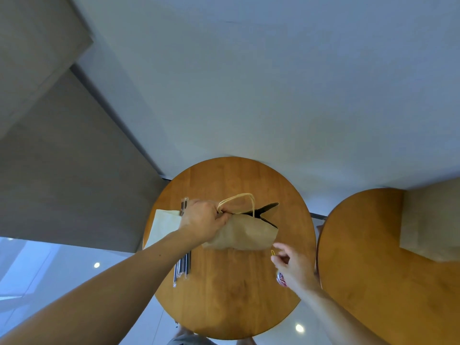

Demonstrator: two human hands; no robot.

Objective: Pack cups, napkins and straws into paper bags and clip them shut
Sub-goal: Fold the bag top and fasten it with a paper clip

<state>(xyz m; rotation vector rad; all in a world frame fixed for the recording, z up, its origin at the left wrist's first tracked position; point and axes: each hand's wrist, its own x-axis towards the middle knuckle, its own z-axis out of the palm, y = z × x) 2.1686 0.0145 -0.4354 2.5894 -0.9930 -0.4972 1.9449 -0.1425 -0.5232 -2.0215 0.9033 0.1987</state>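
Observation:
A brown paper bag with cream rope handles stands on the round wooden table. My left hand pinches the bag's top edge together at its left end, by the handles; the right end of the mouth gapes open and dark. My right hand hovers just right of and below the bag, pinching a small yellow paper clip between thumb and finger. A bundle of wrapped straws lies under my left forearm. White napkins lie at the table's left edge.
A small pile of coloured paper clips peeks out beneath my right hand. A second round wooden table stands to the right, with a brown bag on it. Pale floor surrounds the tables.

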